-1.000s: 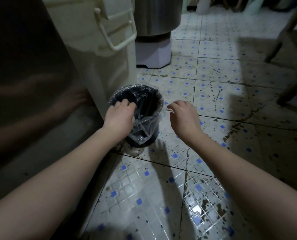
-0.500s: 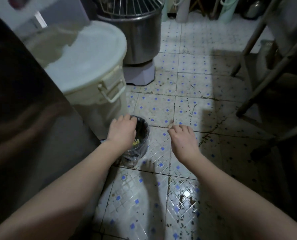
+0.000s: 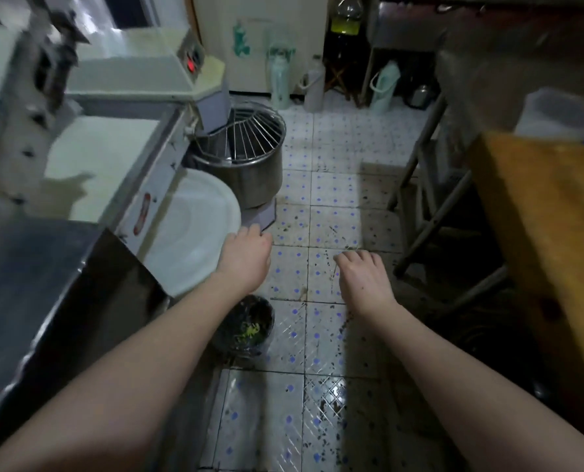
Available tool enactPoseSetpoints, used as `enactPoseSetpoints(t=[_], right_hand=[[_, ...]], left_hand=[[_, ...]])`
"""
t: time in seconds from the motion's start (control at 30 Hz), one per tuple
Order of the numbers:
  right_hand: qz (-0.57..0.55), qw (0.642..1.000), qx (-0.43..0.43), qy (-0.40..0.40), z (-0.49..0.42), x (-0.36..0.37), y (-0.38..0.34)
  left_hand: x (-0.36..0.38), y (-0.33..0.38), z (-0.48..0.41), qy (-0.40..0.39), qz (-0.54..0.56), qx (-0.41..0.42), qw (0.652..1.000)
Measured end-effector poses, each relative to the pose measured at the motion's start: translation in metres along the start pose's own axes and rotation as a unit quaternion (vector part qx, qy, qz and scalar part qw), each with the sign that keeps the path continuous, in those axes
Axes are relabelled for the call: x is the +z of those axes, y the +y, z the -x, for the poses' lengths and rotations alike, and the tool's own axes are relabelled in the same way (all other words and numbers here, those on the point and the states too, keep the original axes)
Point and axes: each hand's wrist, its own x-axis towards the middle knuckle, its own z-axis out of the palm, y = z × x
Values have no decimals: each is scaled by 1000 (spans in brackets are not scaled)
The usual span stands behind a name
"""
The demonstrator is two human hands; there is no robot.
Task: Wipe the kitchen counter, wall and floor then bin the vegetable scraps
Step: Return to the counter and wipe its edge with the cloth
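A small black bin (image 3: 249,330) lined with a clear plastic bag stands on the tiled floor (image 3: 318,396), beside the steel counter (image 3: 35,284). Green vegetable scraps (image 3: 249,332) lie inside it. My left hand (image 3: 244,257) hovers above and beyond the bin, fingers loosely bent, holding nothing. My right hand (image 3: 364,279) hangs over the floor to the bin's right, also empty with relaxed fingers. The floor tiles are white with blue dots and carry many dark specks.
A big white lidded tub (image 3: 195,233) stands just behind the bin. Behind it is a steel dough mixer (image 3: 246,158) with a wire guard. A wooden table (image 3: 549,240) and metal frame legs (image 3: 427,185) border the right. Jugs (image 3: 384,86) line the far wall.
I have risen from a crouch, so the view pulled back and up. My left hand has let go of the bin's rim and both hands have lifted away from it.
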Motion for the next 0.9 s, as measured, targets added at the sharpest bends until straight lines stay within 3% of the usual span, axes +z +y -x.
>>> enactPoseSetpoints(t=[0.17,0.4,0.53,0.73,0.9], right_hand=[[12,1000,-9,7,-9,-112,-8],[-7,999,-13,41,-28,-222,-37],[-8,998,-37,54,-39,-262,-59],[-63,987,-67,134,-54,-295,-93],[-74,980,-133,131,-83,-305,-130]], left_hand=[[-106,-23,-3,25,-5,21,999],[-205,-79,9,26,64,-28,997],[-242,-116,15,50,47,-63,996],[-270,-154,26,42,26,-111,993],[-280,-186,54,25,12,-164,986]])
